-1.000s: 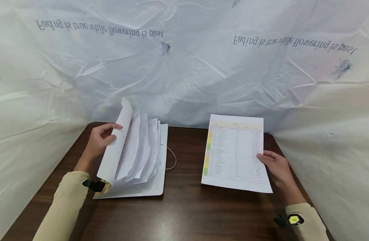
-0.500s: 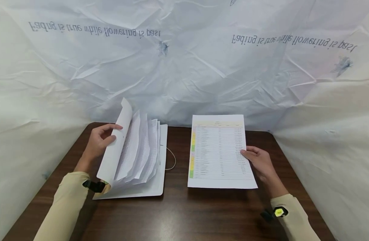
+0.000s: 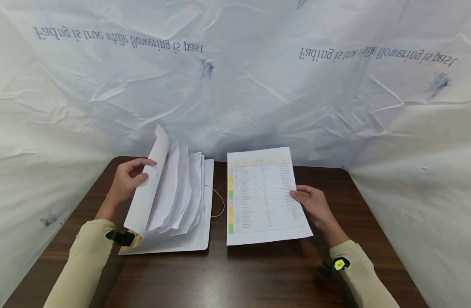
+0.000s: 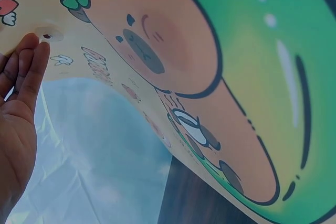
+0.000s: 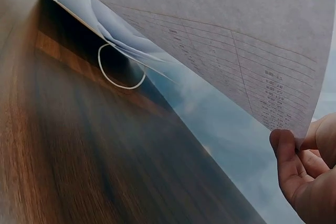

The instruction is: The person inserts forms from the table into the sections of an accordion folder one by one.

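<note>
On the left, a folder (image 3: 191, 244) lies opened with several printed sheets (image 3: 185, 201) fanned inside. My left hand (image 3: 126, 179) pinches its white-backed front cover (image 3: 144, 201) and holds it up, curled over. The left wrist view shows the cover's outer face (image 4: 173, 40), printed with a cartoon animal and green shapes, with the fingers at its edge. My right hand (image 3: 312, 203) pinches the right edge of a printed sheet (image 3: 264, 196), a table with yellow and green cells down its left side. This sheet is raised over the table, right of the folder. In the right wrist view, thumb and fingers grip its edge.
A thin elastic loop (image 3: 223, 203) sticks out from the folder's right side onto the dark wood table (image 3: 173, 278). White sheeting (image 3: 239, 94) with printed lettering hangs behind the table and along both sides.
My right hand has carried the printed sheet leftward, closer to the folder, and the sheet has turned slightly. My left hand and the folder cover stay in place.
</note>
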`<state>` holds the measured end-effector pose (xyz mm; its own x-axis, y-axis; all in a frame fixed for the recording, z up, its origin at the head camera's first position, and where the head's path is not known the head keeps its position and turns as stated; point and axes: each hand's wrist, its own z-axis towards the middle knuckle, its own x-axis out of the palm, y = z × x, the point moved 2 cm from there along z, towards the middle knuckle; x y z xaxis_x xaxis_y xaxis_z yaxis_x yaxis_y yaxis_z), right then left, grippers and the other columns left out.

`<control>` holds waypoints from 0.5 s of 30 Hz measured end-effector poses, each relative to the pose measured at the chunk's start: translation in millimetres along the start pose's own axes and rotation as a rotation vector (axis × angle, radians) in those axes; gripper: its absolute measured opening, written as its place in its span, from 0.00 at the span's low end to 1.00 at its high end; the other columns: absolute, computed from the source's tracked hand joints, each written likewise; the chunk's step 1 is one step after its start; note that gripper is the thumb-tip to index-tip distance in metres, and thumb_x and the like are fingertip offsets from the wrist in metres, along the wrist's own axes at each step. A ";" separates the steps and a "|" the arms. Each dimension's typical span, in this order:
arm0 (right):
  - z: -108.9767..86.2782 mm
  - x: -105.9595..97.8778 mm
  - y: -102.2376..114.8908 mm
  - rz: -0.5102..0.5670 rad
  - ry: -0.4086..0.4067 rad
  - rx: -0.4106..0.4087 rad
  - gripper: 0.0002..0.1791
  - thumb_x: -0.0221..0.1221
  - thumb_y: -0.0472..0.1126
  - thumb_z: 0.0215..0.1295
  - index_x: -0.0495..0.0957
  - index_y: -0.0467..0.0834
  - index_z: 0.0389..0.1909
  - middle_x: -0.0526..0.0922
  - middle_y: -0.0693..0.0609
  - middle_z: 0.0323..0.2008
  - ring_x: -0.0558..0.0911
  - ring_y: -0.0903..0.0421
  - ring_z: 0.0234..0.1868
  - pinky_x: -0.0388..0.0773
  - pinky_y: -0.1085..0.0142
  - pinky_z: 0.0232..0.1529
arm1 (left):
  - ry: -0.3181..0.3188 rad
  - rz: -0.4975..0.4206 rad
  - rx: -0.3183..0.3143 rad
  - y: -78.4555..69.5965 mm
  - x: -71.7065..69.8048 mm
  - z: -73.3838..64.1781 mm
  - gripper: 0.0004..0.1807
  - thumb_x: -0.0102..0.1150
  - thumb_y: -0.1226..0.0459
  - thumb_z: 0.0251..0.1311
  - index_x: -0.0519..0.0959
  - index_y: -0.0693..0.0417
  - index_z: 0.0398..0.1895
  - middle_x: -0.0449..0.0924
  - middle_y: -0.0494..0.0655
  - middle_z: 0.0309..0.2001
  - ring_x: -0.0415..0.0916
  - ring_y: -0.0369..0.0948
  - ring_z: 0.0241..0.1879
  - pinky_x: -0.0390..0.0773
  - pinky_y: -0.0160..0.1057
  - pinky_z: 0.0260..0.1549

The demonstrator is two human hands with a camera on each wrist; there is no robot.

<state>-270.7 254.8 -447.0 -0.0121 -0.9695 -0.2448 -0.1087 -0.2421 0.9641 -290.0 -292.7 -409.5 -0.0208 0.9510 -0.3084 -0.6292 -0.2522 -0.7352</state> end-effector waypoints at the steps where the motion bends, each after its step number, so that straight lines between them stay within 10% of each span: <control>1: 0.4 1.5 0.3 0.001 0.007 -0.002 0.26 0.63 0.42 0.71 0.73 0.30 0.63 0.86 0.37 0.50 0.88 0.54 0.36 0.84 0.62 0.34 | -0.002 0.003 -0.005 -2.2 0.8 -1.6 0.17 0.50 0.80 0.60 0.82 0.73 0.49 0.83 0.49 0.41 0.77 0.37 0.29 0.79 0.28 0.29; 15: 2.6 16.2 1.7 0.014 0.079 -0.003 0.23 0.63 0.39 0.71 0.75 0.30 0.61 0.85 0.34 0.51 0.88 0.53 0.37 0.84 0.62 0.35 | -0.032 0.053 -0.027 -34.7 11.6 -23.9 0.17 0.50 0.79 0.60 0.82 0.72 0.50 0.82 0.44 0.41 0.76 0.37 0.28 0.78 0.28 0.29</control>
<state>-273.7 238.8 -449.5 0.0644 -0.9728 -0.2224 -0.1063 -0.2282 0.9678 -249.9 -277.2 -401.9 -0.0786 0.9413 -0.3283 -0.6052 -0.3067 -0.7346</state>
